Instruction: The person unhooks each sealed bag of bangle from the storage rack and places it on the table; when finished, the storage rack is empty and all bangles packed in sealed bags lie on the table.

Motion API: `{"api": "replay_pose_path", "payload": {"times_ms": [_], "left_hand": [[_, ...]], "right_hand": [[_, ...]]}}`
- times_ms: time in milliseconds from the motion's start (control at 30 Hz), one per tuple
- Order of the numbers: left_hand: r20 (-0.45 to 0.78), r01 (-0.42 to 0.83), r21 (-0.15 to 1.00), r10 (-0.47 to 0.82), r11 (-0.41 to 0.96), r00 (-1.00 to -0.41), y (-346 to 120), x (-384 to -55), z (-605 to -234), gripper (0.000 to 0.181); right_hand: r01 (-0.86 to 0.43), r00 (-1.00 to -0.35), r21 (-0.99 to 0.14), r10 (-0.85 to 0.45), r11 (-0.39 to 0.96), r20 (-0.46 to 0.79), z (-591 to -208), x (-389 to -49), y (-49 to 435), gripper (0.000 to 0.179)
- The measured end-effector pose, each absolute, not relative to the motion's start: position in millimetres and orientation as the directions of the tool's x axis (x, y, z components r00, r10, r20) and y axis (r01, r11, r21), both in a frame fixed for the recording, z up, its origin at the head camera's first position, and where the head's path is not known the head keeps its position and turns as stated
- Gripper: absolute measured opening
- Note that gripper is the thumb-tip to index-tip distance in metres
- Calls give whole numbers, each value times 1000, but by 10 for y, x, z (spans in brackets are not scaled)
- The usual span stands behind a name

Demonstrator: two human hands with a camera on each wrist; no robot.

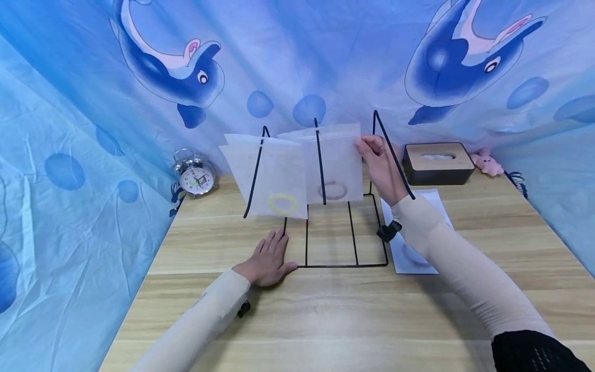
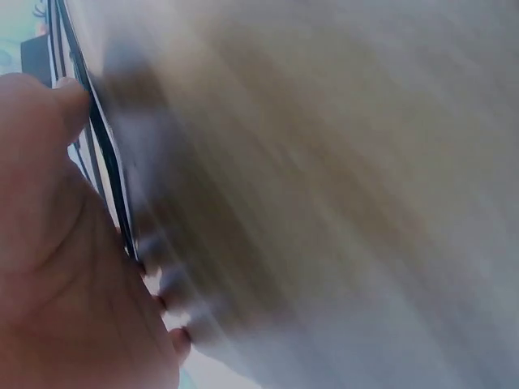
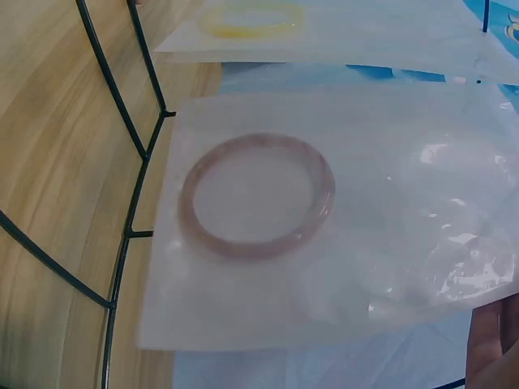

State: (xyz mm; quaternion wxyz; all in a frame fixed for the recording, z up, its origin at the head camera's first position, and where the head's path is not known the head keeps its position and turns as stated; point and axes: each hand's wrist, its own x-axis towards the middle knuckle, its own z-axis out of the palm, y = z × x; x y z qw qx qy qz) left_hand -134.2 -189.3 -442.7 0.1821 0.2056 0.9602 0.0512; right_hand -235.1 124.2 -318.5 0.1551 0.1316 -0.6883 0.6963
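My right hand (image 1: 382,168) pinches the right edge of a frosted zip bag (image 1: 341,155) between thumb and fingers. A brownish-pink bangle (image 3: 326,190) shows through that bag near its bottom. The bag stands upright within the black wire rack (image 1: 344,266), behind its middle upright. To its left, more frosted bags (image 1: 246,155) lean in the rack's left section, the front one with a yellow bangle (image 1: 270,203) in it. My left hand (image 1: 268,261) lies palm down on the table at the rack's front left corner, fingers extended, touching the wire in the left wrist view.
A white sheet-like item (image 1: 409,261) lies on the wooden table (image 1: 307,320) just right of the rack. Farther back stand a tissue box (image 1: 437,173), a pink plush toy (image 1: 487,163) and, at the left, an alarm clock (image 1: 197,178). A blue dolphin-print curtain (image 1: 325,57) hangs behind.
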Motion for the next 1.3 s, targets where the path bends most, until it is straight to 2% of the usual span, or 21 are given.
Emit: {"api": "replay_pose_path", "payload": {"times_ms": [200, 467, 833, 1067, 1300], "left_hand": [[-312, 389, 216, 440, 896, -842, -1944, -1351, -4398, 85], [-305, 395, 189, 436, 899, -847, -1999, -1382, -4468, 87], [-281, 413, 189, 452, 891, -847, -1998, -1369, -4462, 87], [-265, 426, 185, 462, 886, -846, -1970, -1324, -4385, 83], [-274, 418, 189, 457, 889, -846, -1982, -1356, -4451, 84]], "right_hand": [[-404, -915, -914, 29, -33, 403, -3200, -2290, 1265, 26], [-435, -898, -887, 2, -156, 440, -3200, -2256, 1267, 12], [-394, -911, -891, -35, -225, 412, -3229, -2262, 1279, 12], [-317, -930, -908, -99, -272, 354, -3223, -2318, 1242, 14], [-207, -965, -914, -79, -348, 249, -3231, -2448, 1085, 14]]}}
